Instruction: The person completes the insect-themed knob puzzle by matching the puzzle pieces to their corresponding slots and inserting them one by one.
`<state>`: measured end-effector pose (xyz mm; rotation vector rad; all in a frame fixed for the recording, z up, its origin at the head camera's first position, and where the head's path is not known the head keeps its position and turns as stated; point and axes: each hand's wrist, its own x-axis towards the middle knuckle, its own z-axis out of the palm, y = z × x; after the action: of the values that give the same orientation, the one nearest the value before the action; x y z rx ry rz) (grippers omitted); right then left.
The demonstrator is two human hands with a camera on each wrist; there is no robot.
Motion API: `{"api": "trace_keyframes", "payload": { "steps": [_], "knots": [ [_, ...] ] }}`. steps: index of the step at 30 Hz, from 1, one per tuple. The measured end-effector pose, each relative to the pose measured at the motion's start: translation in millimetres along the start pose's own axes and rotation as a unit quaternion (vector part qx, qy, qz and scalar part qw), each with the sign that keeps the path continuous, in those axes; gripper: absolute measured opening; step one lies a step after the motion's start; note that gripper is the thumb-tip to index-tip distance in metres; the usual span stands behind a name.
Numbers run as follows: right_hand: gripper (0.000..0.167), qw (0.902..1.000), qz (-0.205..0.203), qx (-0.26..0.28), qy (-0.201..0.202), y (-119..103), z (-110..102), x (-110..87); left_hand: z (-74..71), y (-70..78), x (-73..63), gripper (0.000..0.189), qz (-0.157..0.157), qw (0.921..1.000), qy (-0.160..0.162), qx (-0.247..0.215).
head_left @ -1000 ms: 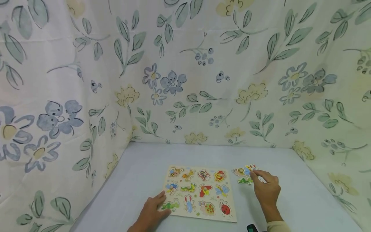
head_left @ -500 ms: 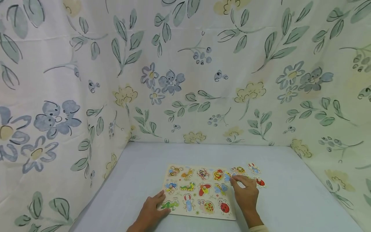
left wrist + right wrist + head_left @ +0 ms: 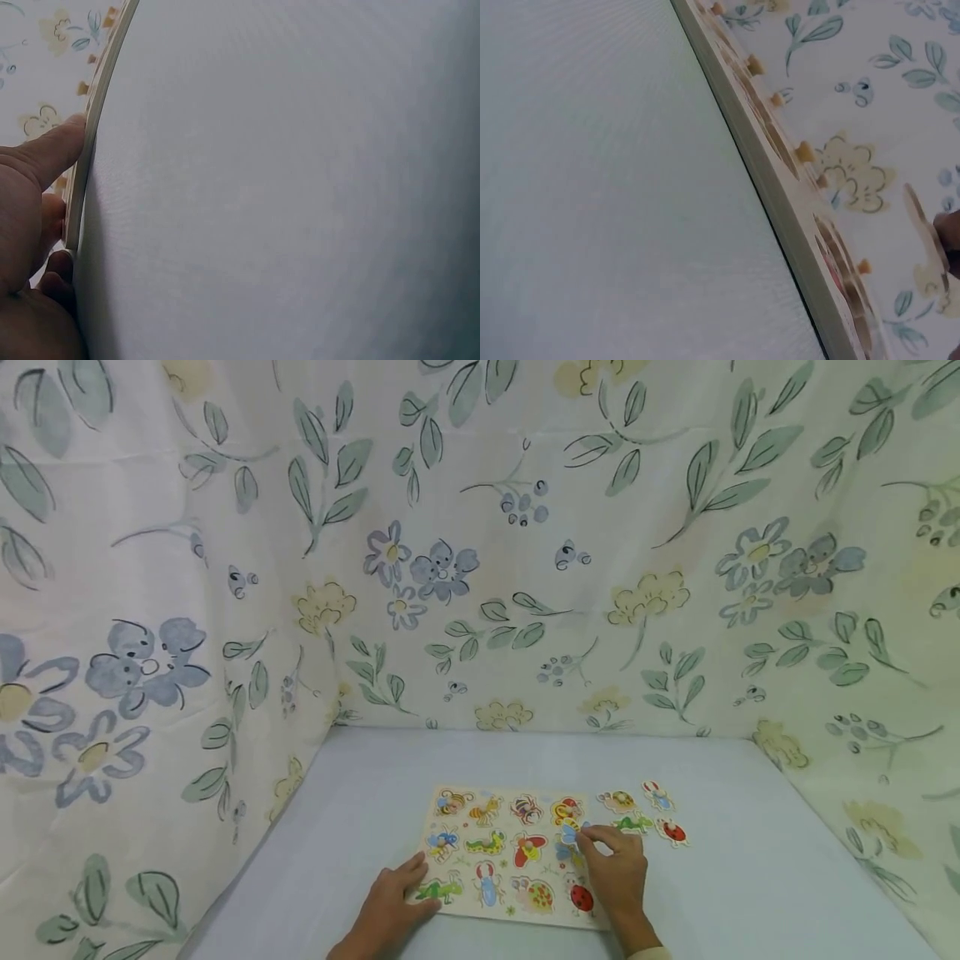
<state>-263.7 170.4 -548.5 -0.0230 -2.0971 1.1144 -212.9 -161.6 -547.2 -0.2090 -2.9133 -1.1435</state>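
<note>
Right hand (image 3: pixel 617 868) has moved left — I see it pinching a blue-winged piece (image 3: pixel 568 832), lower centre — left hand (image 3: pixel 392 895), thumb and fingers apart, touching the board (image 3: pixel 468 865).

1 puzzle board (image 3: pixel 504 875), 12 bug figures (image 3: pixel 486 843) on it. 4 loose cutouts (image 3: pixel 672 832) right of board, 1 held cutout (image 3: pixel 570 833) over it. 1 left hand (image 3: pixel 390 897), 1 right hand (image 3: pixel 619 870).
</note>
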Motion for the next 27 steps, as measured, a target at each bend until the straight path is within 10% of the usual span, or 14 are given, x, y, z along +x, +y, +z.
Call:
{"api": "trace_keyframes", "payload": {
  "steps": [9, 27],
  "knots": [
    [0.006, 0.9936, 0.076, -0.030, -0.078, 0.8, -0.5, -3.2, -1.5, -2.0, -1.9, 0.072, 0.007, 1.0000, 0.001, -0.005],
    [0.008, 0.9902, 0.068, -0.054, -0.109, 14.8, 7.6, -7.0, 1.2, -3.5, 0.8, 0.073, -0.002, 0.9999, -0.007, -0.011]
  ]
}}
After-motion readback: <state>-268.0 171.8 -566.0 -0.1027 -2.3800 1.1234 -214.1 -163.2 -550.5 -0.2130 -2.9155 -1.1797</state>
